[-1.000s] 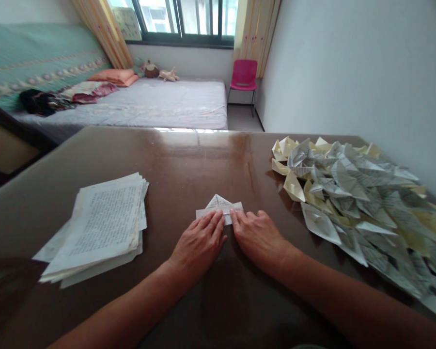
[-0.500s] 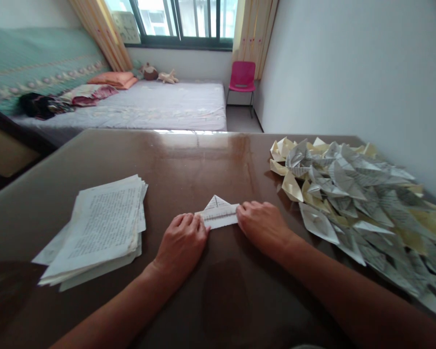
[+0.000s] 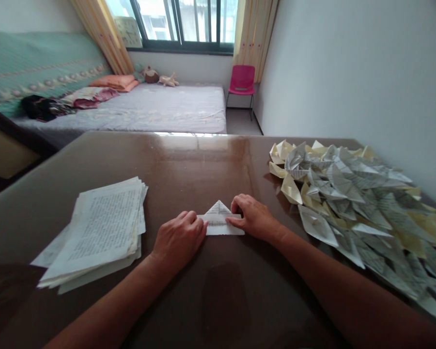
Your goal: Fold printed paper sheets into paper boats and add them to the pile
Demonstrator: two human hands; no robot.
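Note:
A small folded sheet of printed paper (image 3: 220,225) lies on the brown table in front of me, with a triangular peak at its far side and a straight strip along its near side. My left hand (image 3: 179,237) grips the left end of that strip, fingers curled over it and thumb at the near edge. At the right end, my right hand (image 3: 254,216) has its thumb on the strip and its bent fingers behind the slope of the peak. The fingertips there are partly hidden.
A stack of printed sheets (image 3: 98,225) lies at left on the glossy table (image 3: 199,169). Many folded paper boats (image 3: 341,179) are heaped at right, against the white wall. Beyond the table are a bed (image 3: 174,106) and a pink chair (image 3: 241,80).
Both hands moved from the paper's middle to its ends, and its lower strip came down toward me. My right hand then shifted inward, its thumb now on the strip.

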